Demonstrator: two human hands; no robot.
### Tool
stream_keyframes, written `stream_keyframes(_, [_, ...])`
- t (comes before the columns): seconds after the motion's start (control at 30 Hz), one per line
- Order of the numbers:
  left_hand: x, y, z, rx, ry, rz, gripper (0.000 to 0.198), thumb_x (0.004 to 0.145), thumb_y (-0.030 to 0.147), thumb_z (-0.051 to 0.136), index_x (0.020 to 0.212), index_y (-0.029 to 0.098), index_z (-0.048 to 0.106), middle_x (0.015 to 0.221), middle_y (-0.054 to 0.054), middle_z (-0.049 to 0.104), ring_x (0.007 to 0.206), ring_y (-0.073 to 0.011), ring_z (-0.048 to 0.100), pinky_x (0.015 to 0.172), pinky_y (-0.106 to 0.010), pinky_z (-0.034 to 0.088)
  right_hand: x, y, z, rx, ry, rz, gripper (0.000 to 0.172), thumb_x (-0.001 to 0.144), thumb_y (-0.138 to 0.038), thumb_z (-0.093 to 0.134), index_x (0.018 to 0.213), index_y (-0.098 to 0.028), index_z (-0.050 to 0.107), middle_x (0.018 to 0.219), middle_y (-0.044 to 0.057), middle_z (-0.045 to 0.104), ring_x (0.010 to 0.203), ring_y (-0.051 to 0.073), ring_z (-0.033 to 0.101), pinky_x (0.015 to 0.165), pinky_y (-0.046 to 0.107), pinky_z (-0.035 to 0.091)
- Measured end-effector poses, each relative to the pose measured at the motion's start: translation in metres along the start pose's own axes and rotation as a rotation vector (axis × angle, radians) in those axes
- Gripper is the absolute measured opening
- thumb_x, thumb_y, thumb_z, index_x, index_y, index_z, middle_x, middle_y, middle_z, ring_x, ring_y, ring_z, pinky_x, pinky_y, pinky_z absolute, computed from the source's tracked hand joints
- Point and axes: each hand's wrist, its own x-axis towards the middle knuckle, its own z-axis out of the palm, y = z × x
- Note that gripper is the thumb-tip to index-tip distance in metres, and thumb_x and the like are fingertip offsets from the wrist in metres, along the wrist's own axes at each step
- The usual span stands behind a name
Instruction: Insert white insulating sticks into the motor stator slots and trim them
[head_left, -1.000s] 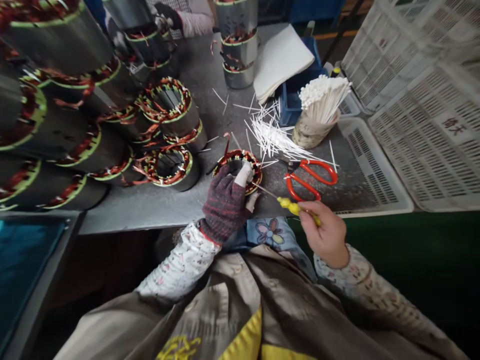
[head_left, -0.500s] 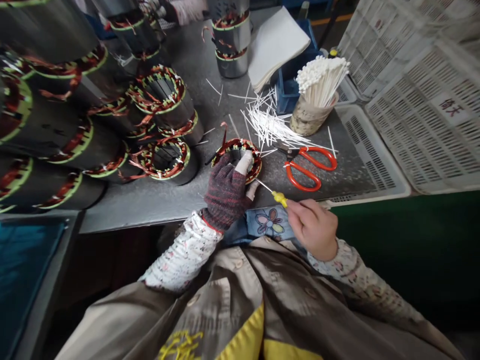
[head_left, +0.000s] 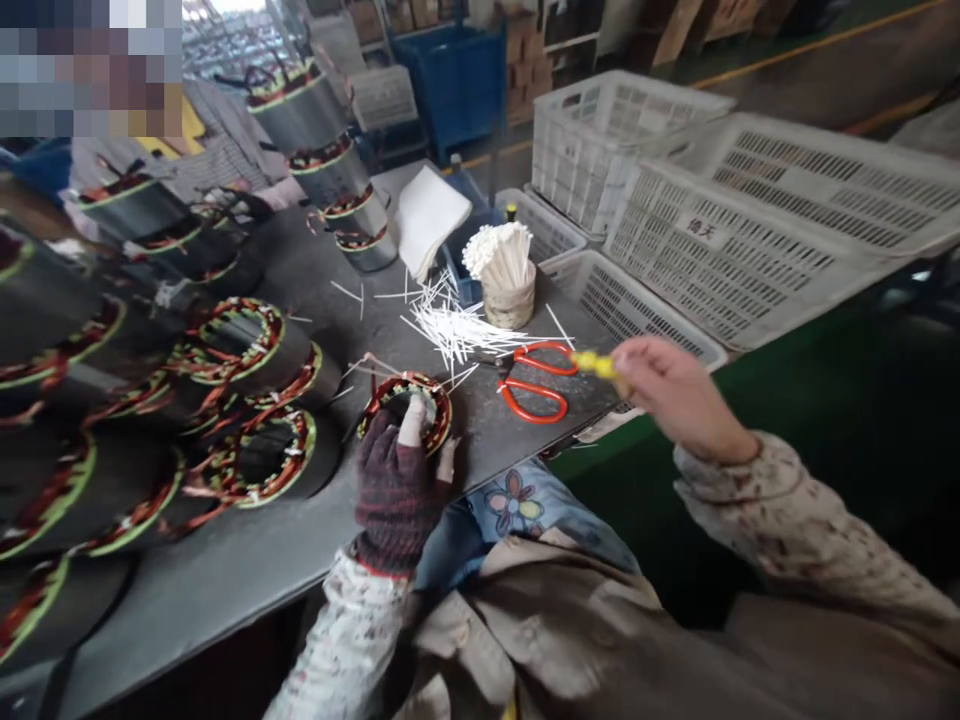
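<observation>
My left hand (head_left: 397, 490), in a dark knitted glove with wrapped fingertips showing, grips the near side of a motor stator (head_left: 442, 408) with red-brown copper windings. One wrapped finger reaches over its opening. Raised off to the right, my bare right hand (head_left: 679, 395) pinches the yellow handle of a small tool (head_left: 595, 364). The tool's thin shaft, seen earlier, cannot be made out now. Beneath and left of that tool lie red-handled scissors (head_left: 544, 410). Beyond the stator is a loose pile of thin white sticks (head_left: 450, 325).
More stators (head_left: 262, 455) crowd the left side, several of them stacked. A cup (head_left: 510, 302) of white-tipped sticks stands behind the scissors, near white sheets (head_left: 431, 215). White slotted crates (head_left: 675, 225) line the right. Across the table a person (head_left: 225, 130) sits behind the stacks.
My right hand with the yellow-handled tool has pulled away from the stator to the right and up. My left hand stays on the stator. The view has tilted up and turned.
</observation>
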Motion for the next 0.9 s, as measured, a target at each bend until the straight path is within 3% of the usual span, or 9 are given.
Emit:
stream_keyframes(0.07, [0.001,-0.003,0.0,-0.001,0.0,0.035,0.074,0.095,0.031,0.075,0.159,0.014,0.041,0.132,-0.022,0.069,0.124,-0.0373,0.067,0.106,-0.054,0.056,0.044,-0.005,-0.023,-0.166,0.299,-0.141,0.022,0.082,-0.042,0.075,0.087,-0.025,0.062,0.072,0.002,0.064,0.065,0.019,0.06,0.064,0.034,0.05])
stream_keyframes(0.17, [0.001,-0.005,0.0,0.017,0.006,0.053,0.077,0.092,0.029,0.078,0.159,0.014,0.042,0.129,-0.022,0.07,0.122,-0.0373,0.069,0.104,-0.054,0.058,0.121,-0.008,-0.026,-0.479,0.467,-0.26,0.009,0.084,-0.028,0.07,0.087,-0.024,0.063,0.097,0.008,0.073,0.099,0.027,0.068,0.094,0.043,0.054])
stream_keyframes(0.27, [0.002,-0.006,0.0,0.033,0.001,0.057,0.079,0.091,0.028,0.08,0.159,0.014,0.042,0.13,-0.022,0.07,0.121,-0.0376,0.069,0.101,-0.054,0.059,0.186,-0.006,-0.008,-0.634,0.421,-0.219,0.006,0.089,-0.025,0.064,0.092,-0.022,0.067,0.104,0.011,0.075,0.106,0.03,0.068,0.1,0.046,0.053])
stream_keyframes(0.37, [0.003,-0.004,-0.002,0.039,-0.017,0.066,0.079,0.091,0.026,0.08,0.158,0.012,0.042,0.127,-0.023,0.071,0.117,-0.0382,0.071,0.098,-0.054,0.061,0.225,-0.006,0.012,-0.749,0.322,-0.193,0.009,0.089,-0.025,0.066,0.094,-0.02,0.071,0.106,0.014,0.076,0.107,0.032,0.068,0.099,0.048,0.054])
stream_keyframes(0.6, [0.007,-0.001,-0.007,0.02,-0.061,0.063,0.084,0.089,0.018,0.082,0.161,0.014,0.039,0.125,-0.021,0.07,0.121,-0.0361,0.069,0.105,-0.054,0.058,0.278,-0.024,0.029,-0.944,0.154,-0.203,0.009,0.083,-0.017,0.07,0.092,-0.017,0.073,0.108,0.014,0.075,0.113,0.035,0.068,0.101,0.05,0.053])
stream_keyframes(0.7, [0.008,0.0,-0.007,0.019,-0.06,0.064,0.083,0.09,0.017,0.08,0.161,0.014,0.039,0.122,-0.019,0.072,0.116,-0.0336,0.071,0.107,-0.055,0.057,0.291,-0.032,0.039,-0.953,0.101,-0.207,0.007,0.088,-0.021,0.071,0.092,-0.015,0.073,0.108,0.014,0.075,0.116,0.036,0.066,0.103,0.048,0.051])
stream_keyframes(0.8, [0.008,0.002,-0.007,0.014,-0.074,0.04,0.078,0.092,0.018,0.078,0.16,0.014,0.039,0.118,-0.017,0.072,0.112,-0.0319,0.072,0.107,-0.056,0.057,0.293,-0.037,0.048,-0.876,0.072,-0.21,0.028,0.099,-0.041,0.066,0.102,-0.014,0.073,0.116,0.016,0.074,0.117,0.033,0.066,0.104,0.044,0.049])
stream_keyframes(0.9, [0.008,0.003,-0.006,0.008,-0.066,0.022,0.074,0.093,0.02,0.077,0.157,0.014,0.041,0.119,-0.018,0.072,0.114,-0.0323,0.071,0.107,-0.057,0.058,0.288,-0.039,0.046,-0.744,0.141,-0.237,0.04,0.109,-0.043,0.048,0.108,-0.01,0.07,0.118,0.017,0.073,0.11,0.023,0.067,0.1,0.036,0.049])
